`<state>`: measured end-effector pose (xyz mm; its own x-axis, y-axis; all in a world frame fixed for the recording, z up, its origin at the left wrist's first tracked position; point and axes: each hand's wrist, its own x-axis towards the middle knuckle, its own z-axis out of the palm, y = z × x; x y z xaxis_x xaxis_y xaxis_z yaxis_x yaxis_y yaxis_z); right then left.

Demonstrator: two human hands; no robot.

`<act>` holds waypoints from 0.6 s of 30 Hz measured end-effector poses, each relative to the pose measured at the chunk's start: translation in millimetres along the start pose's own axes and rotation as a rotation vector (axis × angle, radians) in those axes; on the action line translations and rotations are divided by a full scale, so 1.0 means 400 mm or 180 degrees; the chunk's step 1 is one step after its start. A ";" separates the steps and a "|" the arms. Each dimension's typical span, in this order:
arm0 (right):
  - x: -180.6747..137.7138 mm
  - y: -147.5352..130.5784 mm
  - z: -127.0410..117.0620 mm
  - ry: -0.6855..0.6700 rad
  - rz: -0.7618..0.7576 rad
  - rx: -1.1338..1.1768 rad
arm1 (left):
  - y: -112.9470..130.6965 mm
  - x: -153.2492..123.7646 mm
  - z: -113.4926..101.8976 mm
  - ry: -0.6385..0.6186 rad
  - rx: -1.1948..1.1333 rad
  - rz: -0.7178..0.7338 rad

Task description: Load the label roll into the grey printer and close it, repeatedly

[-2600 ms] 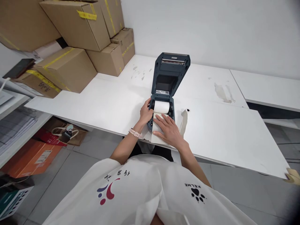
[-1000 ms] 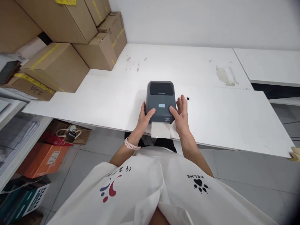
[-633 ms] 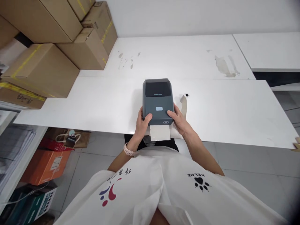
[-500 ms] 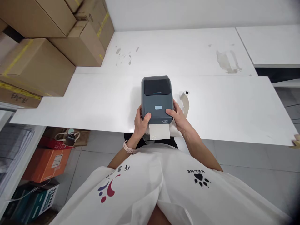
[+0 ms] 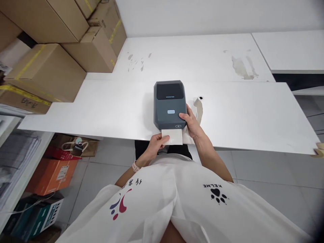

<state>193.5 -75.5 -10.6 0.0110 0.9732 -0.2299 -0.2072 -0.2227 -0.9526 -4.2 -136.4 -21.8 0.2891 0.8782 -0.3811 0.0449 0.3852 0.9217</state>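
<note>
A dark grey label printer stands with its lid down at the front edge of the white table. A strip of white label paper sticks out of its front slot. My left hand pinches the left edge of that paper. The right front corner of the printer is gripped by my right hand, thumb on top.
A small paper roll core with a loose strip lies just right of the printer. Cardboard boxes are stacked at the back left. Under the table's left end sit an orange box and a paper bag.
The printer lid, open with the roll showing, has been shut. Both hands then held the front corners; now my left hand has dropped to the paper strip.
</note>
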 end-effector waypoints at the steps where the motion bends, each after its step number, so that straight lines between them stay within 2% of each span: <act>1: -0.001 -0.001 0.001 -0.0002 0.0006 -0.0032 | 0.014 0.003 0.001 -0.0131 -0.0159 -0.0090; 3: -0.003 -0.005 0.003 0.0029 0.0018 -0.0126 | 0.040 0.005 -0.001 -0.0154 -0.0163 -0.0032; 7: 0.003 -0.025 0.017 0.0224 -0.0134 -0.0419 | 0.056 -0.013 -0.018 0.0037 0.0566 0.0348; 10: 0.014 -0.042 0.035 0.0361 -0.0373 -0.0795 | 0.049 -0.020 -0.037 0.0702 0.0908 0.0817; 12: 0.021 -0.050 0.044 0.0393 -0.0454 -0.0968 | 0.051 -0.013 -0.047 0.1319 0.0927 0.1124; 14: 0.029 -0.057 0.050 0.0413 -0.0458 -0.1023 | 0.060 0.003 -0.053 0.1681 0.0886 0.1306; 16: 0.035 -0.061 0.051 0.0430 -0.0426 -0.1021 | 0.070 0.023 -0.052 0.1642 0.0806 0.1305; 18: 0.036 -0.059 0.045 0.0436 -0.0415 -0.1033 | 0.074 0.041 -0.044 0.1389 0.0673 0.1174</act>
<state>180.9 -55.2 12.3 0.1522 0.9826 -0.1060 0.1251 -0.1256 -0.9842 -14.9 -105.4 -1.9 -0.0950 0.9954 0.0130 0.2182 0.0081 0.9759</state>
